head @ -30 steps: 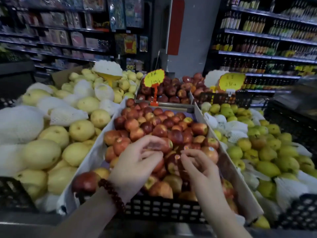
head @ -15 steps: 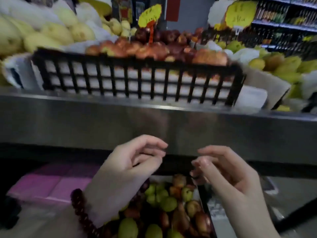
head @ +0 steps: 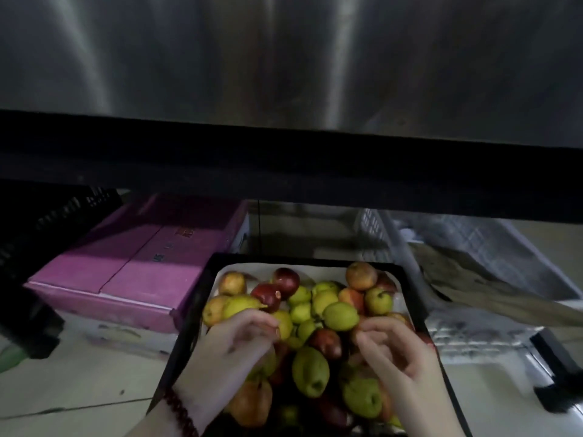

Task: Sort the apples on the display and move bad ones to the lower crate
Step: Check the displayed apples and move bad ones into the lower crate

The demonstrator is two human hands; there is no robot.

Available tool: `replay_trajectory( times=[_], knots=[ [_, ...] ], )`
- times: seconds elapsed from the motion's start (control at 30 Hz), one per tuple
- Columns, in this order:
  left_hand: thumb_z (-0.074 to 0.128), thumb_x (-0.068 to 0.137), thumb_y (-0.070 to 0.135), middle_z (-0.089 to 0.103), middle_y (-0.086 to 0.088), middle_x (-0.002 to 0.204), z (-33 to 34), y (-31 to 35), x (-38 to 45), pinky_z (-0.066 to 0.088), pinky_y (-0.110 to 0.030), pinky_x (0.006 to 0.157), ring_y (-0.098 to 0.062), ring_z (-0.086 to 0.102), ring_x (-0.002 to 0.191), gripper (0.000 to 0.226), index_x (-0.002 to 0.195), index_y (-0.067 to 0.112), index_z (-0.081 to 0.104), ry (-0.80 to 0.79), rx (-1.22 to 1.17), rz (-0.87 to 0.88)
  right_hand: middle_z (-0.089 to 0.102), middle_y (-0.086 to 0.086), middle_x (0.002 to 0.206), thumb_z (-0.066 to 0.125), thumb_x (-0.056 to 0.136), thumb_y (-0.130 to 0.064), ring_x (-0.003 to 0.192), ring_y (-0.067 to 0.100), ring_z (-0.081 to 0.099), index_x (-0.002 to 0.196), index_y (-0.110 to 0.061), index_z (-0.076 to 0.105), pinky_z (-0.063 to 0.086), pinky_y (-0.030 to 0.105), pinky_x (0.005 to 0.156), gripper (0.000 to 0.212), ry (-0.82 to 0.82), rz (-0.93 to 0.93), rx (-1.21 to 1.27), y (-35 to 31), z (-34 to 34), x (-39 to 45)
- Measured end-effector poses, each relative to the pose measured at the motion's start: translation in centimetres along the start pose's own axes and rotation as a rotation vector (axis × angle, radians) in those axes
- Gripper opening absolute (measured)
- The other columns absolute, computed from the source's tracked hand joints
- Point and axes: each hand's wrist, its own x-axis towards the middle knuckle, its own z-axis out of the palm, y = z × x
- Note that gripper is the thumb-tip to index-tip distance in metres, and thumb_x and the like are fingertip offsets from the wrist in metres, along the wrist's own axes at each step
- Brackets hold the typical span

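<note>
Apples [head: 285, 282] are lying in the lower crate [head: 410, 298] now, mixed with green fruit [head: 340, 316]. A second ago I was seeing both hands picking at the display pile; now I am looking down under the steel shelf [head: 284, 74] at the crate on the floor, so whatever was picked is being dropped here, I am judging. Left hand [head: 233, 351] is hovering over the near-left part of the pile, fingers curled with fingertips [head: 273, 332] bunched. Right hand [head: 397, 354] is sitting over the near-right part, fingers curled inward as well. I cannot tell whether either is pinching a small fruit or has already let go; the view is blurred. Red apples are lying just beyond the hands and between them. Beaded bracelet [head: 181, 411] is on the left wrist. Purple box [head: 126, 272] is standing just left of the crate, grey crate [head: 467, 279] to the right. One transfer is looking about done; sorting above is likely remaining.
</note>
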Motion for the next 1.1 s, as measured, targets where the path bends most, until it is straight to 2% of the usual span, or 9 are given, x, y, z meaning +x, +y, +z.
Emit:
replay_trajectory(
  times=[0.13,0.3,0.4,0.5,0.6,0.77,0.83,0.93,1.1],
  knots=[
    [0.064,0.082,0.018,0.067,0.004,0.082,0.0,-1.7,3.8,0.045,-0.01,0.068,-0.002,0.062,0.074,0.014,0.086,0.031,0.066,0.104,0.293,0.044,0.065,0.004,0.068,0.073,0.081,-0.015,0.061,0.016,0.064,0.08,-0.021,0.071,0.052,0.021,0.056,0.006,-0.041,0.012,-0.063,0.9,1.3,1.8],
    [0.059,0.084,0.041,0.061,-0.009,0.116,-0.5,-3.2,13.9,0.05,-0.035,0.09,-0.026,0.059,0.107,0.046,0.122,0.014,0.057,0.215,0.929,0.017,0.066,0.002,0.072,0.071,0.084,-0.022,0.049,0.003,0.057,0.085,-0.02,0.066,0.043,0.014,0.047,0.005,-0.032,-0.026,-0.286,2.6,4.1,5.7],
    [0.054,0.083,0.056,0.062,-0.012,0.117,0.4,-3.9,17.6,0.05,-0.035,0.086,-0.028,0.06,0.108,0.058,0.12,0.011,0.059,0.074,1.185,-0.172,0.066,0.002,0.072,0.07,0.084,-0.026,0.064,0.013,0.066,0.083,-0.024,0.065,0.058,0.032,0.062,0.006,-0.021,0.004,-0.354,4.3,5.6,7.5],
    [0.058,0.074,0.064,0.059,-0.011,0.125,1.6,-5.3,19.7,0.043,-0.04,0.098,-0.03,0.055,0.117,0.073,0.126,0.012,0.055,-0.107,1.123,-0.412,0.066,0.008,0.073,0.07,0.084,-0.027,0.062,0.015,0.063,0.082,-0.024,0.064,0.057,0.045,0.066,0.006,-0.039,0.013,-0.376,5.6,6.6,8.7],
    [0.061,0.068,0.061,0.057,-0.007,0.128,2.3,-6.2,20.7,0.023,-0.058,0.109,-0.032,0.049,0.124,0.067,0.12,0.019,0.056,-0.052,1.173,-0.457,0.067,0.009,0.078,0.068,0.086,-0.025,0.061,0.011,0.059,0.083,-0.025,0.062,0.055,0.039,0.063,0.007,-0.061,0.023,-0.42,6.5,7.1,9.6],
    [0.072,0.063,0.058,0.064,0.0,0.097,1.4,-6.2,19.9,0.04,-0.038,0.098,-0.023,0.061,0.103,0.041,0.073,0.023,0.054,0.074,0.937,-0.297,0.063,-0.001,0.081,0.068,0.085,-0.027,0.069,0.007,0.058,0.091,-0.025,0.055,0.046,0.016,0.057,0.015,-0.032,0.008,-0.55,7.8,7.7,12.0],
    [0.075,0.064,0.055,0.066,0.0,0.105,0.4,-6.0,19.8,0.045,-0.025,0.08,-0.022,0.063,0.101,0.046,0.09,0.019,0.062,0.142,0.707,-0.25,0.064,0.001,0.095,0.068,0.084,-0.025,0.084,0.015,0.061,0.104,-0.021,0.055,0.042,0.019,0.066,0.024,-0.005,-0.029,-0.606,8.7,8.1,13.8],
    [0.077,0.06,0.057,0.065,-0.005,0.116,-1.3,-5.6,19.4,0.048,-0.028,0.091,-0.024,0.06,0.107,0.074,0.118,0.015,0.061,0.284,0.33,-0.268,0.059,0.012,0.119,0.067,0.086,-0.022,0.112,0.027,0.057,0.125,-0.011,0.051,0.043,0.028,0.092,0.044,-0.026,-0.037,-0.681,9.5,9.3,16.2],
    [0.082,0.059,0.05,0.065,-0.005,0.114,-4.2,-5.9,19.2,0.046,-0.028,0.093,-0.023,0.059,0.107,0.069,0.116,0.018,0.061,0.261,0.228,-0.226,0.052,0.017,0.133,0.063,0.085,-0.042,0.121,0.035,0.052,0.139,-0.016,0.038,0.047,0.036,0.098,0.065,-0.141,0.048,-0.787,10.3,12.9,18.6]
  ],
)
